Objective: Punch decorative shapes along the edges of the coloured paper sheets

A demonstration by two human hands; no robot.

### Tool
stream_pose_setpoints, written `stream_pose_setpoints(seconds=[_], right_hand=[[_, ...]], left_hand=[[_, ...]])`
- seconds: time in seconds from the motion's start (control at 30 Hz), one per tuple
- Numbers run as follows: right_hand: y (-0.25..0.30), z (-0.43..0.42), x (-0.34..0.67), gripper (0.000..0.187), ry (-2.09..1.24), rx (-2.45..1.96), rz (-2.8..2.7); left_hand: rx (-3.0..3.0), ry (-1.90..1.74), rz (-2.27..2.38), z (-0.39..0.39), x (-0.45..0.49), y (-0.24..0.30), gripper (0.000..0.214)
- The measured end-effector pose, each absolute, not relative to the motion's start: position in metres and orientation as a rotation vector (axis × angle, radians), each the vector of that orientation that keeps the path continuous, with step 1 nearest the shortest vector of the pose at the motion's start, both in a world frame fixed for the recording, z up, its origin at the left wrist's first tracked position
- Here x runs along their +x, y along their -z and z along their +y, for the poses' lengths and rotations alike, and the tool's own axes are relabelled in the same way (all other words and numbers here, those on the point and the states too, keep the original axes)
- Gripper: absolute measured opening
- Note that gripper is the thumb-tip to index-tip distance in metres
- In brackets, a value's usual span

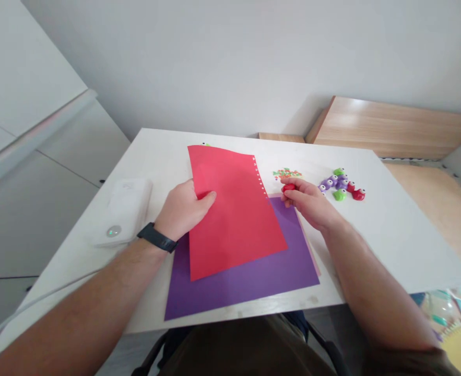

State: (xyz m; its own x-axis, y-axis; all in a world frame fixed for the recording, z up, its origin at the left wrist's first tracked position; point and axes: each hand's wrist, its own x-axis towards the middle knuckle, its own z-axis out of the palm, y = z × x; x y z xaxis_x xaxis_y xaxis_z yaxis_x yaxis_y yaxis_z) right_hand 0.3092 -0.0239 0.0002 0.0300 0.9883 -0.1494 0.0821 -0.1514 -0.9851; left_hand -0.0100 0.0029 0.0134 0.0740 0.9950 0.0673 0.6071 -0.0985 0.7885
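— Red paper sheet [234,209]? 
— Flat on the white table [390,219], over a purple paper sheet [246,282]; long axis running away, tilted slightly left. Row of punched holes down the right edge.
— Left hand [183,209]? 
— Pinching the red sheet's left edge, thumb on top.
— Right hand [308,201]? 
— Closed on a small red plastic punch [288,187], mostly hidden by fingers.
— Beyond? 
— Glossy purple, green and red punches [342,185] clustered; tiny confetti scraps [287,173], shapes hard to make out.
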Motion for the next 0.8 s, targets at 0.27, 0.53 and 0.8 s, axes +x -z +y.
stream_pose_setpoints(seconds=[0.27,0.53,0.8], right_hand=[[0.008,-0.019,0.313,0.056,-1.225,-1.333,-1.190],[-0.028,-0.026,0.314,0.051,-1.162,-1.378,-1.309],[-0.011,-0.023,0.306,0.056,-1.196,-1.339,-1.212]], left_hand=[[1.780,-0.823,1.541,0.009,-0.013,0.000,0.043],[1.607,-1.045,1.341,0.007,-0.017,-0.016,0.048],[1.491,-1.247,1.283,0.005,-0.014,-0.010,0.054]])
